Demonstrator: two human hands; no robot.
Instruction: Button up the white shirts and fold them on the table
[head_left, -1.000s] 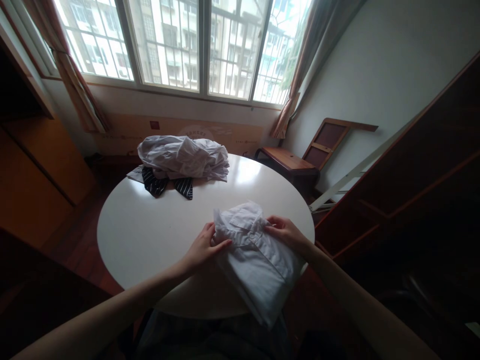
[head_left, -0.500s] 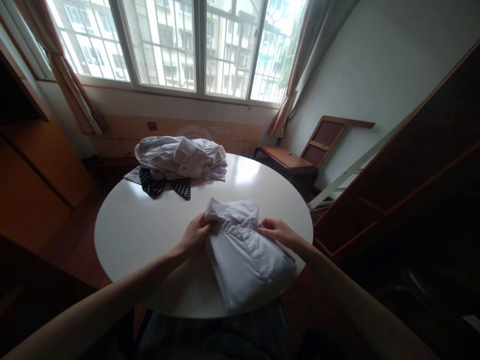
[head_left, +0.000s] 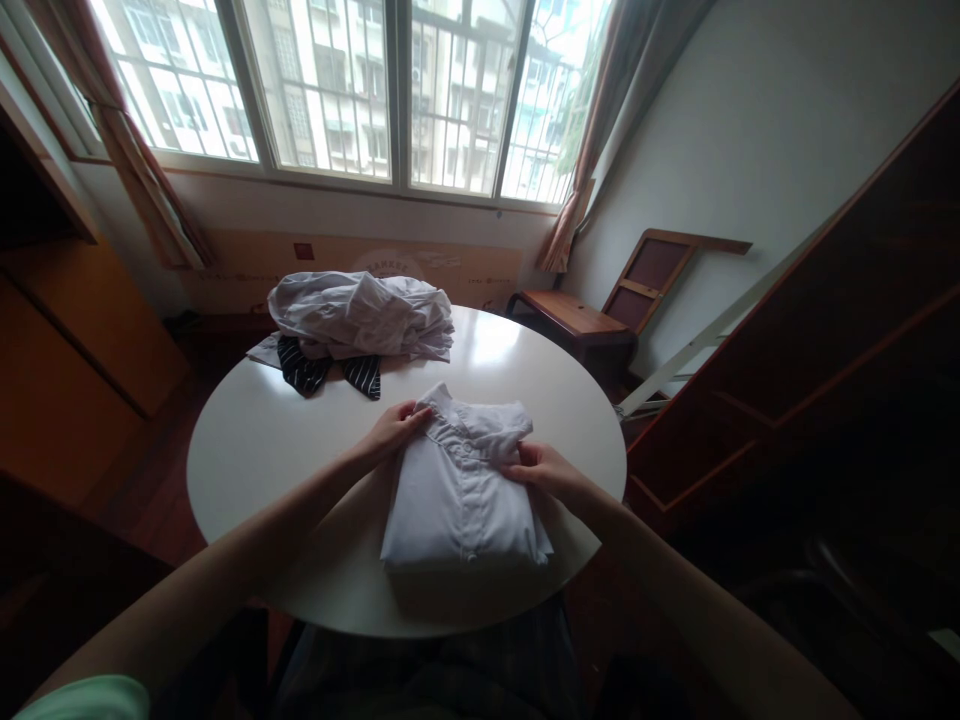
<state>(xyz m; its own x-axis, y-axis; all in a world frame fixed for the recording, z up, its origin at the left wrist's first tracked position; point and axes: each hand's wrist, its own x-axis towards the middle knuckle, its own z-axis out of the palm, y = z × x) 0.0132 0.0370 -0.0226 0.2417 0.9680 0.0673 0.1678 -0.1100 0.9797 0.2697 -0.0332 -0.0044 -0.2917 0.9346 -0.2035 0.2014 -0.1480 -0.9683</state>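
A folded white shirt (head_left: 461, 500) is on the near half of the round white table (head_left: 300, 470), its collar pointing away from me and its button placket facing up. My left hand (head_left: 399, 428) grips the collar end at its left, thumb on top and fingers partly hidden. On the right side, just below the collar, my right hand (head_left: 541, 470) pinches the cloth between thumb and fingers. Farther back lies a heap of white clothes (head_left: 360, 315), with black striped cloth ends (head_left: 304, 368) sticking out from under it.
Beyond the table's far right edge stands a wooden chair (head_left: 577, 313). A white ladder-like frame (head_left: 675, 365) leans close to a dark wooden panel (head_left: 795, 360) on the right. Barred windows with tied curtains (head_left: 142, 170) line the back wall.
The shirt has swung round from a slant to nearly straight, and its lower end has come up from the table's near edge. Both hands have kept hold near the collar.
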